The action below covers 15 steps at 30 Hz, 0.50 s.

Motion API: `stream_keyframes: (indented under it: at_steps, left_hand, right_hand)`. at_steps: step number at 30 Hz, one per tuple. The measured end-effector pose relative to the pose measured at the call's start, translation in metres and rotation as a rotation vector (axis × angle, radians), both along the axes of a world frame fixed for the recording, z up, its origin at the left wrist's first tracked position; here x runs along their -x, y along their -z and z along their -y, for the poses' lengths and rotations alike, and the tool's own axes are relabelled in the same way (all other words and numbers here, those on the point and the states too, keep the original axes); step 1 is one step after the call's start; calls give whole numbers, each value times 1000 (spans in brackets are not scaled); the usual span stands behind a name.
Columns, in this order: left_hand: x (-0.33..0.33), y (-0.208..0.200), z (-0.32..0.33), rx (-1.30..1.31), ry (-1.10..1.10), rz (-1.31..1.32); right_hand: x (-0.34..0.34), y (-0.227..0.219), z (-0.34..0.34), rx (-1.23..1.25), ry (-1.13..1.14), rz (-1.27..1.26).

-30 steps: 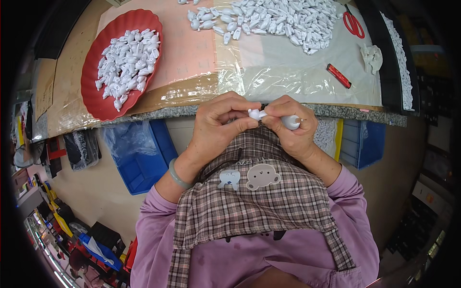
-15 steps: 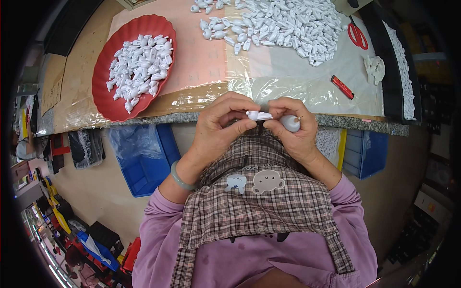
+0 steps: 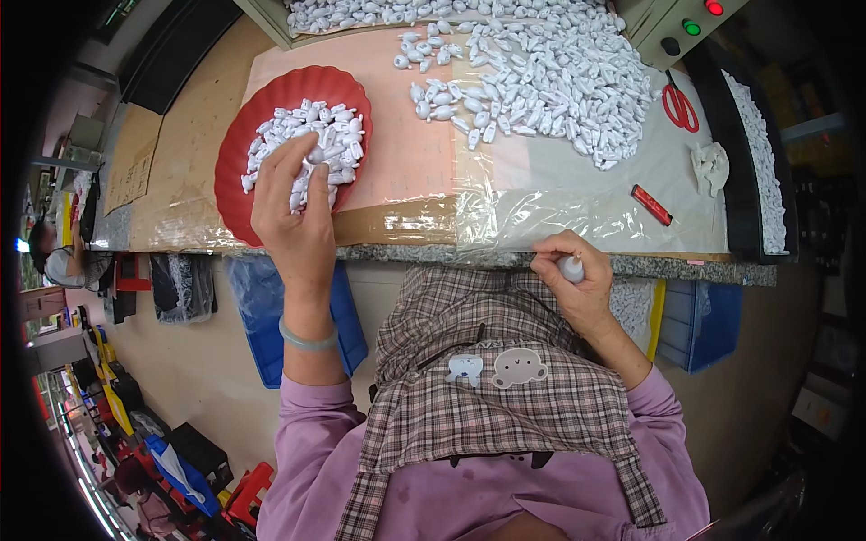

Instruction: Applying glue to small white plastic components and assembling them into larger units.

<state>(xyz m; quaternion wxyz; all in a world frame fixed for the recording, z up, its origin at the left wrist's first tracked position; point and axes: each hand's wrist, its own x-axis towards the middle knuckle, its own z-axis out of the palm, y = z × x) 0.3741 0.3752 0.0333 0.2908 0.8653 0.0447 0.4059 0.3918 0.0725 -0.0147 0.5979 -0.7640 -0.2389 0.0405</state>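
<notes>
Since half a second ago, the left hand (image 3: 290, 207) has left the right hand's side and reached out over the red dish (image 3: 232, 167), while the right hand (image 3: 591, 287) stays near the table's front edge. From where I stand, the left thumb and fingers are spread a little, with a small white piece (image 3: 315, 155) showing between the tips; I cannot tell whether they grip it or it lies beyond them. The right hand is curled around a small white bottle (image 3: 570, 269). Under all this, the table (image 3: 198, 185) is covered with brown board and pale sheets under shiny clear tape, and its front edge is speckled stone. Toward the right lie red-handled scissors (image 3: 680, 108), a crumpled white cloth (image 3: 710, 169) and a slim red tool (image 3: 651, 206). At the back stands a box (image 3: 690, 41) with a green and a red light. Beyond the left end, another person (image 3: 65, 261) shows. As for containers, the scalloped dish is heaped with white pieces, a loose pile (image 3: 568, 99) of similar ones spreads across the table's far side, and the black tray (image 3: 738, 194) on the right holds more. Below, a blue crate (image 3: 269, 347) has clear plastic in it.
</notes>
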Motion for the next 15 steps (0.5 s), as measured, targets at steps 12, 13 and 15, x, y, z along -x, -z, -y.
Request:
stream_keyframes:
  at_steps: [12, 13, 15]
  left_hand:
    - [-81, 47, 49, -185, 169, -139]
    - [-87, 48, 50, -185, 116, -195]
    - [-93, 49, 54, -184, 62, -249]
  right_hand:
    - [1, -4, -2, 36, 17, 7]
    - [1, -4, -2, 44, 11, 8]
    - [-1, -4, -1, 51, 4, 10]
